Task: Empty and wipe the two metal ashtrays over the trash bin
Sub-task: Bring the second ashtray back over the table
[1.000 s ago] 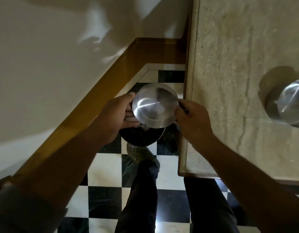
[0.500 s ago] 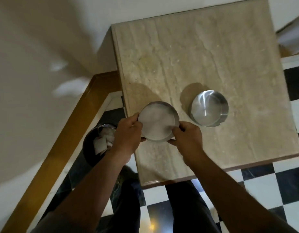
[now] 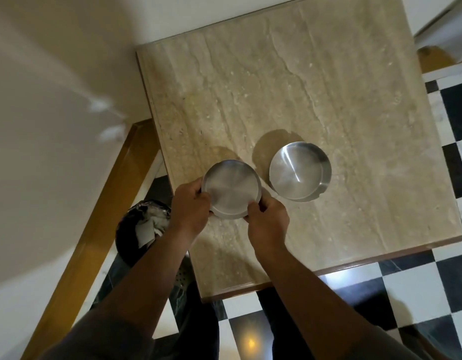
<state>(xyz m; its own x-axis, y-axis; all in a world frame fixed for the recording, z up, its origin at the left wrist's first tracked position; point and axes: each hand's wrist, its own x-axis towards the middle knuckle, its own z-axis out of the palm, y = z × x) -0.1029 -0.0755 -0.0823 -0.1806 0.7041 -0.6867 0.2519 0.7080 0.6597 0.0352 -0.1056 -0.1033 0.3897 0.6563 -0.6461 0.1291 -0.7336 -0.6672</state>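
I hold a round metal ashtray (image 3: pixel 231 189) between both hands, just above the near left part of the beige stone table (image 3: pixel 315 100). My left hand (image 3: pixel 189 206) grips its left rim and my right hand (image 3: pixel 267 220) grips its near right rim. A second metal ashtray (image 3: pixel 300 171) stands on the table just to the right, apart from the first. The dark trash bin (image 3: pixel 139 227) with crumpled white paper in it stands on the floor to the left of the table, partly hidden by my left forearm.
A cream wall with a wooden skirting board (image 3: pixel 100 224) runs along the left. The floor (image 3: pixel 419 287) is black and white checkered tile. My legs and a shoe show below the table's near edge.
The ashtray in my hands has gone from above the bin, rightward, to over the table next to the second ashtray. The view has swung right with it.
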